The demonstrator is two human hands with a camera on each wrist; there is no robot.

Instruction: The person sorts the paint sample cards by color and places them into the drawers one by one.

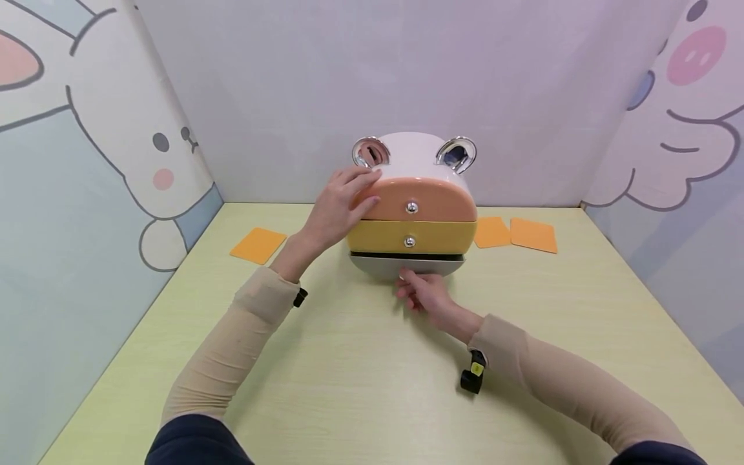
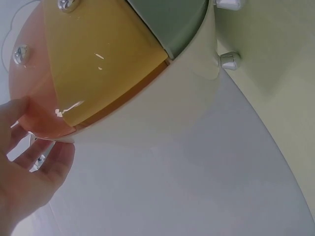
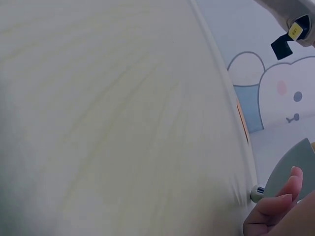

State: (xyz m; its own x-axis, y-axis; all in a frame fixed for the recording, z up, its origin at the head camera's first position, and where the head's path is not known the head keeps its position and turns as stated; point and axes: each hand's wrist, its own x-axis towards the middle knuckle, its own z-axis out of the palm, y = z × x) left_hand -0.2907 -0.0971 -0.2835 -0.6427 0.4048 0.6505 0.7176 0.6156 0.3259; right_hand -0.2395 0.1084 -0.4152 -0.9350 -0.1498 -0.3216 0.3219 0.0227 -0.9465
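A small drawer cabinet (image 1: pixel 409 177) with two shiny ears stands near the back wall. Its front has an orange drawer (image 1: pixel 383 200), a yellow drawer (image 1: pixel 378 237) and a grey-green bottom drawer (image 1: pixel 378 266). A dark gap shows above the bottom drawer, which is slightly pulled out. My left hand (image 1: pixel 337 205) grips the cabinet's upper left edge; in the left wrist view its thumb lies on the orange front, its fingers around the side. My right hand (image 1: pixel 429 296) is at the middle of the bottom drawer, thumb and fingers pinching its knob, which they hide.
An orange square card (image 1: pixel 258 245) lies on the table left of the cabinet. Two more cards, one nearer (image 1: pixel 492 232) and one farther out (image 1: pixel 533 235), lie to its right. Cartoon-printed walls (image 1: pixel 372 77) enclose the back and sides. Short silver feet (image 2: pixel 229 60) support the cabinet.
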